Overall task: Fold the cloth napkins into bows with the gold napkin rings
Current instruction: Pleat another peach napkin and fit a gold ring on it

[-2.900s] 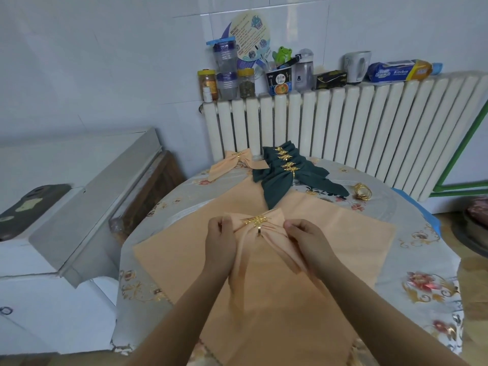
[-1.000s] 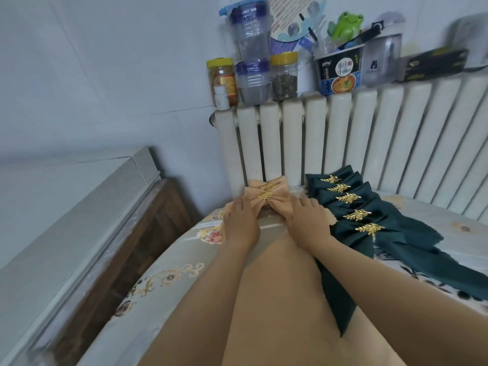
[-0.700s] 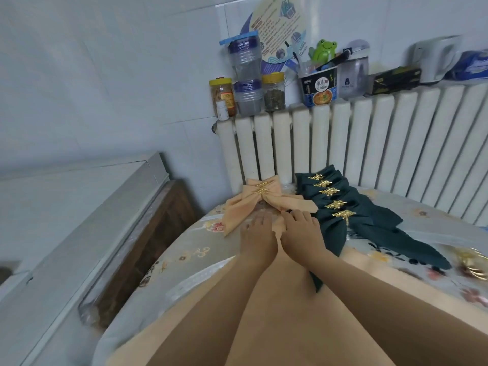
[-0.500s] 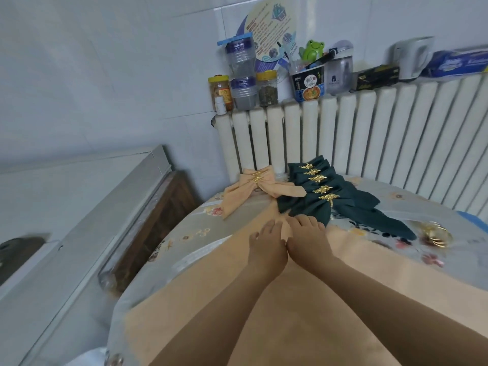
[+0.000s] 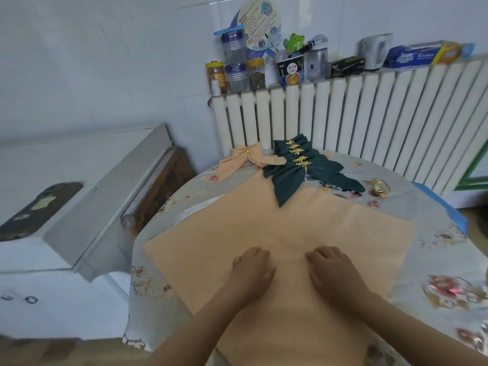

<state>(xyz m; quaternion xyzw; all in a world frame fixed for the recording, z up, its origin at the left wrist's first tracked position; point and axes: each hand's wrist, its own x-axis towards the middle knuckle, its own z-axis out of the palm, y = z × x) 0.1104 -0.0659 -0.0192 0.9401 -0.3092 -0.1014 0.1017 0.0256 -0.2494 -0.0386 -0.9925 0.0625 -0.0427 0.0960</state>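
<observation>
Resting on peach napkin (image 5: 330, 228) — left hand (image 5: 252, 273), right hand (image 5: 332, 273); fingertips curled under, hidden.

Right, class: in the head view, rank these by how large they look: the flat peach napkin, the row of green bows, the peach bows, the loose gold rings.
1. Flat peach napkin, nearest the camera, which exaggerates it
2. Row of green bows
3. Peach bows
4. Loose gold rings

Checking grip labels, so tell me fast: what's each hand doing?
Left hand: open, resting on the flat peach napkin, holding nothing.
Right hand: open, resting on it too.
</observation>
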